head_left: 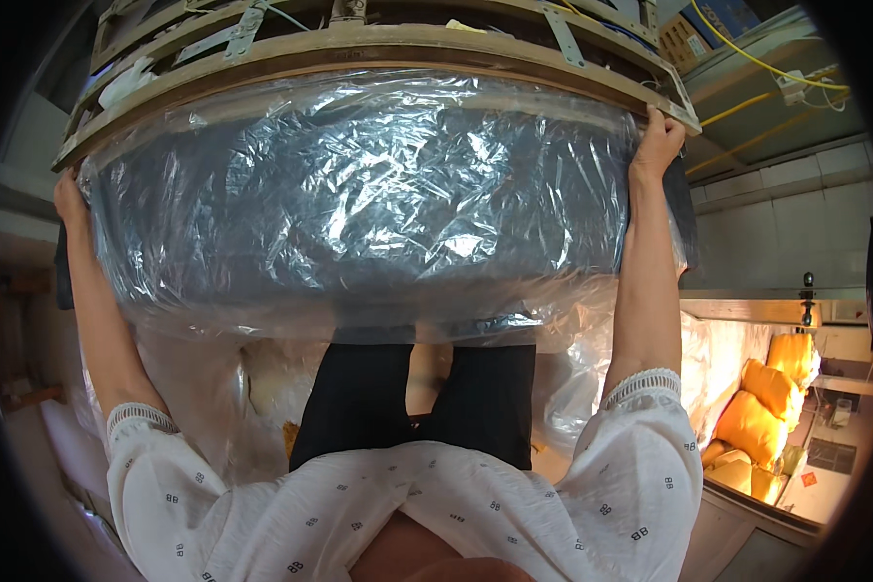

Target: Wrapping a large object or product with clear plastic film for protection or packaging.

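A long wooden frame (359,48) with metal brackets lies across the top of the head view. From it, toward me, extends a wide dark padded piece (223,184) wrapped in crinkled clear plastic film (388,194). My left hand (69,197) is closed at the left end, where the frame meets the wrapped piece; its fingertips are mostly hidden. At the right end my right hand (658,145) is closed around the frame's corner, fingers curled over the edge. Both arms are stretched out, with the wrapped piece between them.
Yellow-orange bundles (757,417) are stacked at the right, beside more clear plastic. Cardboard boxes (694,34) stand at the far right, near a yellow cable (752,63). A small black fitting (807,296) sits on a ledge. More plastic sheeting (204,378) hangs around my legs.
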Tool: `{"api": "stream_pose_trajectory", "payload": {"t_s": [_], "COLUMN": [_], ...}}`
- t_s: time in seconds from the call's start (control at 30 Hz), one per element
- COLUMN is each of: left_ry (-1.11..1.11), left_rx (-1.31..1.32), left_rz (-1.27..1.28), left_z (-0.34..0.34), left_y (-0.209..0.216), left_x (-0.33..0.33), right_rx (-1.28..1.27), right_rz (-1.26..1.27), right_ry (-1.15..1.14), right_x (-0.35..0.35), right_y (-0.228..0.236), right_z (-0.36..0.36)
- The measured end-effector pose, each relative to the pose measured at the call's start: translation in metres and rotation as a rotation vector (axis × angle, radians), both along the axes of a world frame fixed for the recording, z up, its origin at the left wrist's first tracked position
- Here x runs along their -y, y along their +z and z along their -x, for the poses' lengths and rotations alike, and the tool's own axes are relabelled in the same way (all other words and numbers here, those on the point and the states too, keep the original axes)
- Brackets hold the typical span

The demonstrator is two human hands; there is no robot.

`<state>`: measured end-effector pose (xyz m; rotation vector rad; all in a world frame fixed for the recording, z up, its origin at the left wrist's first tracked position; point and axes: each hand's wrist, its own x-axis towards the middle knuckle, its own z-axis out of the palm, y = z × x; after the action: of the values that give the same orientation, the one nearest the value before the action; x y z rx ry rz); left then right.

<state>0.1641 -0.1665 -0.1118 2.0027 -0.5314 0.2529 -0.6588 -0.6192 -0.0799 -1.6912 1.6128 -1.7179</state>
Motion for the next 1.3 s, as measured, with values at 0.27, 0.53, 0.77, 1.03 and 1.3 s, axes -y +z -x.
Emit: {"api": "stream_pose_trajectory", "payload": {"t_s": [0.27, 0.53, 0.77, 1.03, 1.3], "left_ry": [0.034, 0.059, 0.074, -0.088, -0.94], "left_rx": [0.18, 0.018, -0.606, -0.303, -0.541], "left_rz": [-0.399, -0.02, 0.467, -1.749, -0.415], "left_z": [-0.005, 0.026, 0.176, 0.21, 0.34], "left_y": [-0.012, 0.074, 0.073, -0.017, -0.039], "left_x": [0.013, -0.137, -0.274, -0.376, -0.127], "right_rx": [0.064, 0.179, 0.472, 0.403, 0.787], "right_rz": [0.059, -0.272, -1.262, -1.441, -1.277], "right_ry": [0.008, 0.7, 1.476, 1.349, 1.231], "right_x": [0.008, -0.186, -0.321, -0.375, -0.389], "right_y": [0.0, 0.06, 0.022, -0.023, -0.028], "right_z": [0.009, -0.04, -0.061, -0.14, -0.16]}}
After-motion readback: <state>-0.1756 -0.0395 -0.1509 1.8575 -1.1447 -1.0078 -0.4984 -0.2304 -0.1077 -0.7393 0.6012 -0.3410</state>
